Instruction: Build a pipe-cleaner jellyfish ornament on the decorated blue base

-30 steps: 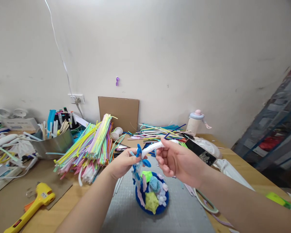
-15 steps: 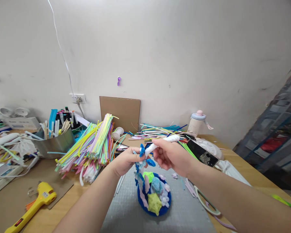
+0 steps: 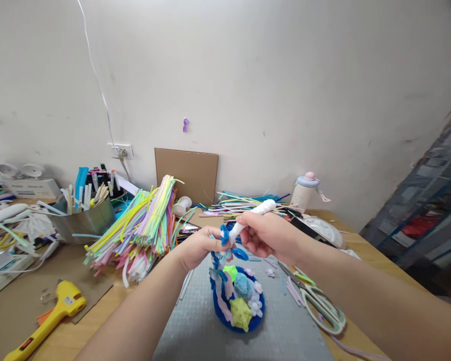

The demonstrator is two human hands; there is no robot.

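My right hand (image 3: 266, 235) is closed around a thick white fuzzy rod (image 3: 265, 206), which slants up to the right. Its lower end meets the blue pipe-cleaner stem (image 3: 220, 258), which bears dark blue loops and pale blue bits. My left hand (image 3: 205, 245) pinches the top of this stem; the fingertips are partly hidden behind the loops. Below the hands, the stem rises from the left side of a round dark blue base (image 3: 253, 326). On the base sit a yellow-green star (image 3: 240, 314), a light blue ball (image 3: 243, 285) and small pale flowers (image 3: 255, 306).
A grey cutting mat (image 3: 285, 331) lies under the base. Scissors (image 3: 325, 308) rest to the right, near a loose pale flower (image 3: 270, 273). Bundled pipe cleaners (image 3: 143, 225), a metal tin (image 3: 88, 223) and a yellow glue gun (image 3: 60, 311) are on the left. A bottle (image 3: 304, 190) stands behind.
Both hands shift slightly, the right one tilting the white rod a bit more steeply. My right forearm has moved so that more of the scissors shows.
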